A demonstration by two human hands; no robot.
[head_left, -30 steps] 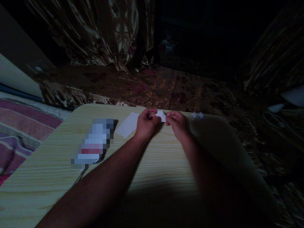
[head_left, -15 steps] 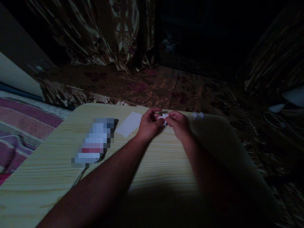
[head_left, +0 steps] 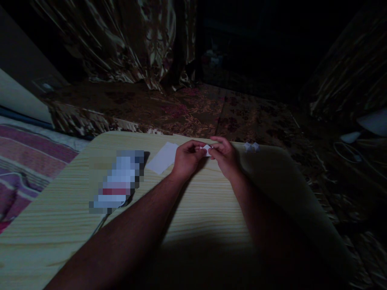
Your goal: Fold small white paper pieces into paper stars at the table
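My left hand (head_left: 186, 159) and my right hand (head_left: 224, 158) meet over the far middle of a light wooden table (head_left: 193, 209). Both pinch one small folded white paper piece (head_left: 207, 150) between fingertips, and most of it is hidden by the fingers. A flat white paper sheet (head_left: 162, 158) lies just left of my left hand. Two small folded white paper shapes (head_left: 251, 147) rest near the far edge, to the right of my right hand.
A pixelated object (head_left: 117, 181) lies on the table's left part with a thin cord trailing toward me. Beyond the table are a dark patterned cloth (head_left: 193, 108) and shiny curtains. A striped blanket (head_left: 27, 161) lies at left; white cables at far right.
My hands have drawn closer together around the small paper piece, which now shows less between the fingers. The things on the table have stayed put.
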